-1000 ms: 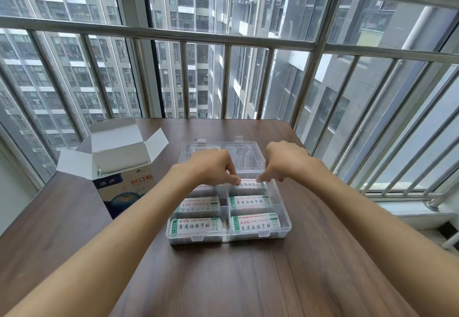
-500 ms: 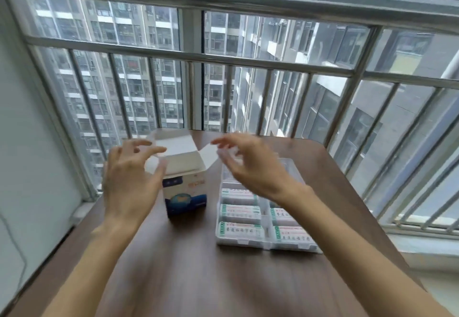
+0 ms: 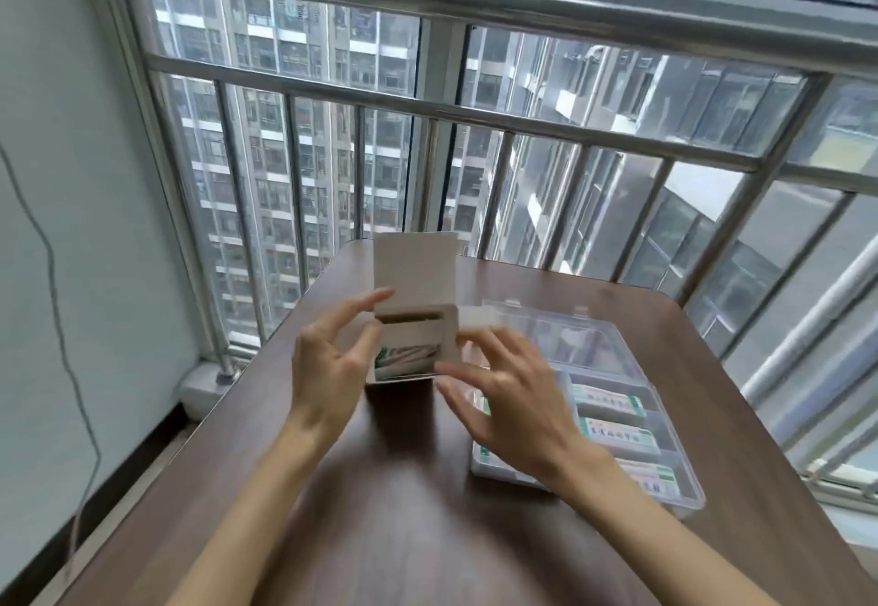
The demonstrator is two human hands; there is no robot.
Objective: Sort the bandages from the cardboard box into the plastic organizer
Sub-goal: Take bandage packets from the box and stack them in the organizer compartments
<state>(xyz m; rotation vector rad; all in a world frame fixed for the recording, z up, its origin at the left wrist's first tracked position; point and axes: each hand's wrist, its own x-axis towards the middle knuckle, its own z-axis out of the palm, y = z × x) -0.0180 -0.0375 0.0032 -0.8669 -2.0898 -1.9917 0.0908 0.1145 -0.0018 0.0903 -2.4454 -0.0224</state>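
Note:
The white cardboard box (image 3: 418, 330) sits at the middle of the table with its flaps up and its opening tipped toward me. Green-and-white bandages (image 3: 408, 359) show inside it. My left hand (image 3: 330, 368) is spread at the box's left side, index fingertip on a flap and thumb against the side. My right hand (image 3: 508, 401) reaches in from the right, straight fingers touching the box's front right edge. The clear plastic organizer (image 3: 684, 486) lies to the right, lid open at the back. Several bandage packs (image 3: 615, 429) fill its compartments; my right hand hides its left part.
The dark wooden table (image 3: 404, 520) ends just behind the box, close to a metal window railing (image 3: 475, 116). A pale wall with a hanging cable (image 3: 57, 282) stands to the left. The picture is blurred by head motion.
Both hands left the organizer and moved left to the cardboard box, now touching its two sides. My view swung left, and the box now shows its opening to me.

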